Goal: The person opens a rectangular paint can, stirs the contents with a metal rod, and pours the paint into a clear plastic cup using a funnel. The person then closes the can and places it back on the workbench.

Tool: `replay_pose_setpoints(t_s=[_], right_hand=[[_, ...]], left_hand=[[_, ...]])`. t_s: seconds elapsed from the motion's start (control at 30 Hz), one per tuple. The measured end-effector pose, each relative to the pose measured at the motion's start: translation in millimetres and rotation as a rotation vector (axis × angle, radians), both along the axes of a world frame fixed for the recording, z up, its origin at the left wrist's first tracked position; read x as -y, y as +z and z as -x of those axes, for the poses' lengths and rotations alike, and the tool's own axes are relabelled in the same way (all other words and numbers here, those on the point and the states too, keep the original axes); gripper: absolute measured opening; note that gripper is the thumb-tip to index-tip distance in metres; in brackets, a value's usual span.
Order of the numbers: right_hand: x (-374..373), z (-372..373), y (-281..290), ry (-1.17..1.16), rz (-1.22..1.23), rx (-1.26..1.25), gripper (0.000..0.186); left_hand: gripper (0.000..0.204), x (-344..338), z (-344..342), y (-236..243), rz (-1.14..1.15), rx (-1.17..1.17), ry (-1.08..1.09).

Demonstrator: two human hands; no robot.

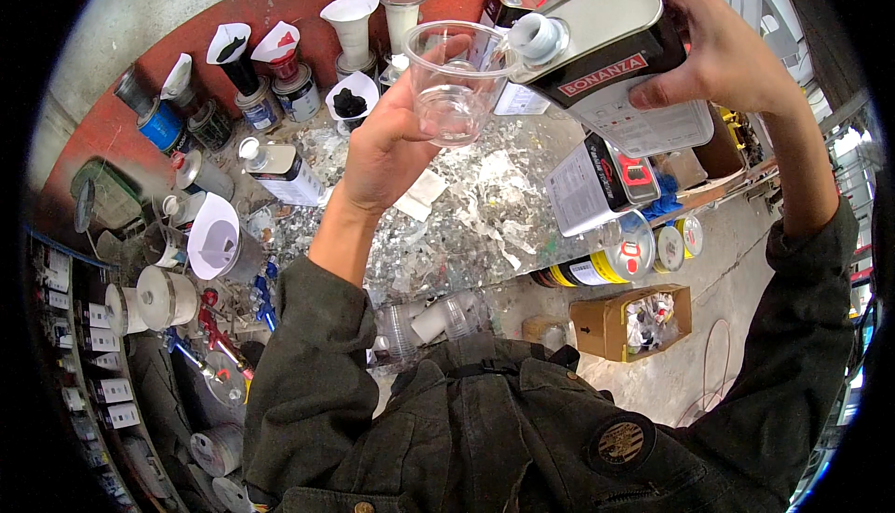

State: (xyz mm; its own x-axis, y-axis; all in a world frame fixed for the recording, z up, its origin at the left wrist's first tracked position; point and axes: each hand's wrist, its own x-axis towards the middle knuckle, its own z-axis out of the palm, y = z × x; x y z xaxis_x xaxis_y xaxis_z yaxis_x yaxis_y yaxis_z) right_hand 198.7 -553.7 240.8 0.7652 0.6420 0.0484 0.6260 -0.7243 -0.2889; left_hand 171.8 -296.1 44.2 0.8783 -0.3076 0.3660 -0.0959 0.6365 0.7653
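My left hand (392, 145) is closed around a clear plastic cup (457, 93), held up over the bench. A little clear liquid seems to lie in its bottom, though I cannot be sure. In my right hand (713, 56) is a rectangular metal can (606, 70), black and grey with a white spout. The can is tilted to the left, and its uncapped spout is right at the cup's rim. No stream of liquid can be made out between them. Below the can, another rectangular can (601, 182) with a red cap stands at the bench's right edge.
Paint cups with white paper filters (352, 23) sit on tins along the red backboard (205, 19). The bench (401, 252) is crusted with paint. A white-capped can (284, 173) stands left, near spray guns (219, 331). A cardboard box (597, 326) of waste is on the floor.
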Motion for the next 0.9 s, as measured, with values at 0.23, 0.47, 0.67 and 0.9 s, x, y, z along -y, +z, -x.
replay_pose_setpoints(t_s=[0.23,0.47,0.67,0.9], right_hand=[[-2.7,1.2,1.7,-0.029,0.033,-0.005,0.081],[-1.3,2.6,-2.4,-0.023,-0.029,0.01,0.081],[-1.0,-0.1,-0.9,-0.013,-0.013,-0.045,0.082],[9.2,-6.8,-11.0,0.039,-0.078,-0.022,0.079]], left_hand=[[0.095,2.2,-1.0,-0.9,0.017,0.004,-0.003],[0.095,1.3,-0.2,0.4,0.033,0.006,-0.005],[0.096,1.7,-0.6,0.0,0.045,0.002,-0.014],[0.096,3.1,0.5,0.6,0.038,-0.001,0.01]])
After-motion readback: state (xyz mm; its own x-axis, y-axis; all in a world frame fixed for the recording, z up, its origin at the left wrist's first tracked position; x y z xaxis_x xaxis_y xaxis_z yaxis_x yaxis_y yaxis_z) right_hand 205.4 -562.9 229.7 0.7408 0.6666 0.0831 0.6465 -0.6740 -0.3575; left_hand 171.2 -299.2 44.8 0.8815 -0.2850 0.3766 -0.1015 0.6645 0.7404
